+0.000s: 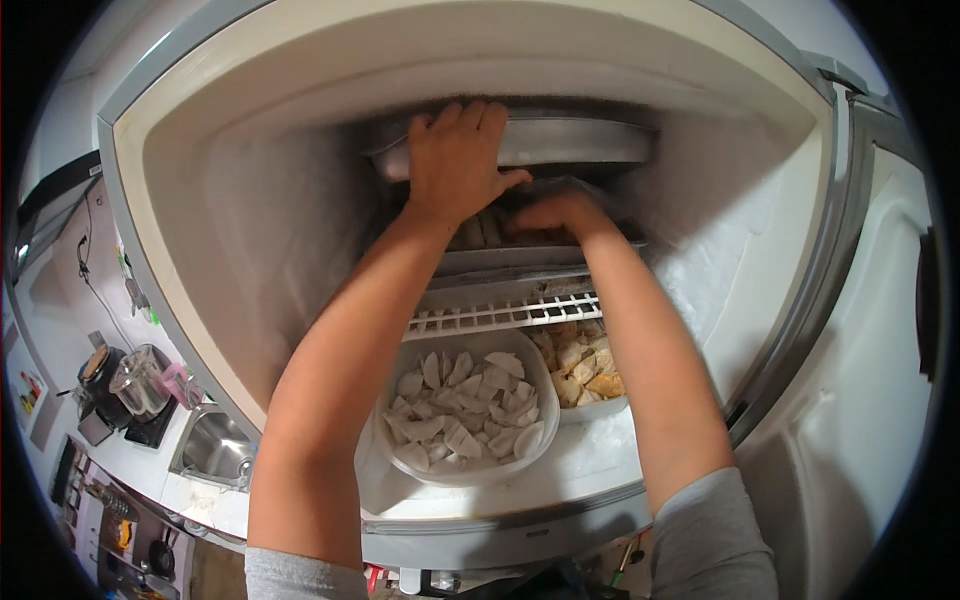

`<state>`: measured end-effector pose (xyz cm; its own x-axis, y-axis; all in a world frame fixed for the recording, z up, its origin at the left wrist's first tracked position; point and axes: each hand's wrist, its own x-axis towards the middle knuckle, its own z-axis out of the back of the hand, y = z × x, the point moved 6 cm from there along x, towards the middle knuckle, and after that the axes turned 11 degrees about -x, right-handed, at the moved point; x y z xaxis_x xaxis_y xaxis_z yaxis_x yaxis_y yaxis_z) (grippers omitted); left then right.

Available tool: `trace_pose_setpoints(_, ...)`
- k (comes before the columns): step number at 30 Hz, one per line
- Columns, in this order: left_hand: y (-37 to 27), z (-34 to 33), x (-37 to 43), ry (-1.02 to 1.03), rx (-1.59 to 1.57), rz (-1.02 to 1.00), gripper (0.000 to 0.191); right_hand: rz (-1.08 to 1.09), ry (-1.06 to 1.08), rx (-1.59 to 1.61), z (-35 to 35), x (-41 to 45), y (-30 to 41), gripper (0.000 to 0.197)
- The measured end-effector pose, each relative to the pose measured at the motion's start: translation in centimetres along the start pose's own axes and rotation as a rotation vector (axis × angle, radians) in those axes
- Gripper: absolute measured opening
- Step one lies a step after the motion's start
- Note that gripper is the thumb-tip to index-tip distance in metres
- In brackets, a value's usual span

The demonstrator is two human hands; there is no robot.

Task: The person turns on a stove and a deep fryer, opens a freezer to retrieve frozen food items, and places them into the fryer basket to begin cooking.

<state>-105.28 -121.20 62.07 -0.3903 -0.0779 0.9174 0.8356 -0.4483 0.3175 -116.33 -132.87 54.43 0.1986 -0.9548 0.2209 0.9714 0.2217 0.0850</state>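
My left hand [457, 161] grips the front of a round metal pan [577, 142] high in an open freezer compartment, its fingers over the rim and its thumb lower down. Under that pan my right hand [559, 214] reaches into a lower tray [517, 259]. It is blurred and in shadow, beside some clear plastic film [566, 186]; whether it holds anything cannot be made out. Below the white wire shelf [502, 313], a translucent plastic tub [551, 405] holds many pale sliced pieces [465, 409]. Another container [592, 412], with yellowish frozen food [581, 367], is partly behind my right forearm.
Frost coats the freezer's right wall [697, 292] and its floor [577, 457]. The freezer door [847, 360] stands open on the right. To the left are a metal sink [217, 446], a blender jar [139, 382] and a pink cup [180, 382] on a counter.
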Motion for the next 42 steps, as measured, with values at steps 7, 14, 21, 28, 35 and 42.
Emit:
trace_pose_setpoints(7, 0.1, -0.3, 0.4, 0.040, -0.011, 0.016, 0.064, 0.017, -0.002, -0.112, 1.2, -1.1, 1.2, 0.053)
trace_pose_setpoints(14, 1.1, 0.2, 0.8, 0.272, 0.002, 0.013, 0.065, -0.156, -0.023, -0.092, 1.4, -2.8, 0.6, 0.045)
trace_pose_setpoints(21, 2.0, 1.0, -0.8, 0.169, 0.025, 0.012, 0.061, -0.246, -0.029, -0.156, 3.5, -5.9, 2.4, 0.043)
trace_pose_setpoints(28, 0.7, 3.3, -1.7, 0.000, 0.046, 0.057, 0.057, -0.201, 0.156, 0.022, 5.7, -9.2, 2.6, 0.021)
trace_pose_setpoints(35, -2.6, 6.2, -1.5, 0.177, 0.070, 0.187, 0.064, -0.304, 0.053, 0.030, 6.4, -14.2, 2.4, 0.017)
trace_pose_setpoints(42, -1.8, 6.9, -2.6, 0.191, 0.103, 0.207, 0.056, -0.318, 0.130, 0.052, 9.0, -20.5, 4.3, 0.024)
